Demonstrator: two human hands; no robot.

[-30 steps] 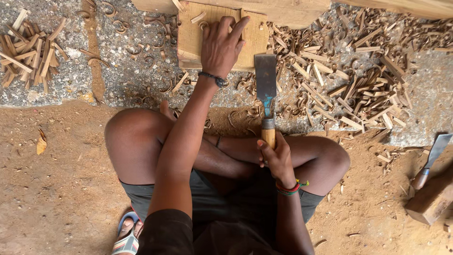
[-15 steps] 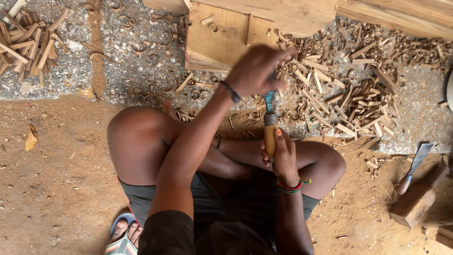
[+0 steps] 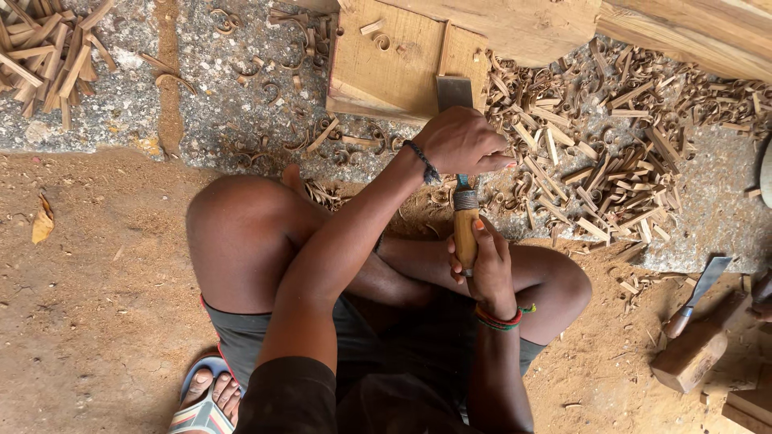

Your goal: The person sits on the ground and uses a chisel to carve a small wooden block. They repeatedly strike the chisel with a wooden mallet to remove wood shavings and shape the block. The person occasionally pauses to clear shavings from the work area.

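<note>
I sit cross-legged on the ground before a pale wooden block with a recessed panel. A broad chisel has its flat blade resting on the block's near edge. My right hand grips the chisel's wooden handle low down, near my lap. Over the metal shank just behind the blade my left hand is closed, a dark bead bracelet on its wrist. The blade's lower part is hidden under that hand.
Wood chips and curled shavings cover the stone slab to the right. A pile of wood splinters lies top left. A second chisel and a wooden mallet rest on the dirt at right. A sandalled foot shows bottom left.
My left hand came off the block and closed over the chisel's shank. The chisel moved forward so its blade now rests on the block's edge.
</note>
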